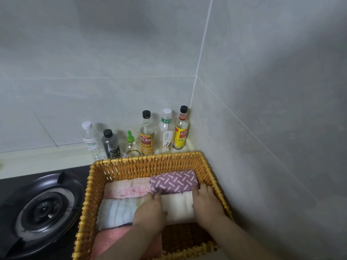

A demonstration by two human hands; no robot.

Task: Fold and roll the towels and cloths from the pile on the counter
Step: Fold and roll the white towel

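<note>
A woven yellow basket [146,162] stands on the counter and holds several rolled towels. A purple patterned roll [173,180] lies at the back right, a pale pink roll [127,188] at the back left. A blue-striped roll [116,211] lies in the middle left, a salmon pink roll [110,241] at the front left. My left hand [150,212] and my right hand [206,201] grip the two ends of a white rolled towel [178,205] inside the basket, right in front of the purple roll. The fingertips of both hands touch the purple roll.
Several bottles, among them a soy sauce bottle [147,136] and a vinegar bottle [181,130], line the tiled wall behind the basket. A black gas burner [43,209] sits to the left. A tiled side wall rises close on the right. The basket's front right floor [184,235] is bare.
</note>
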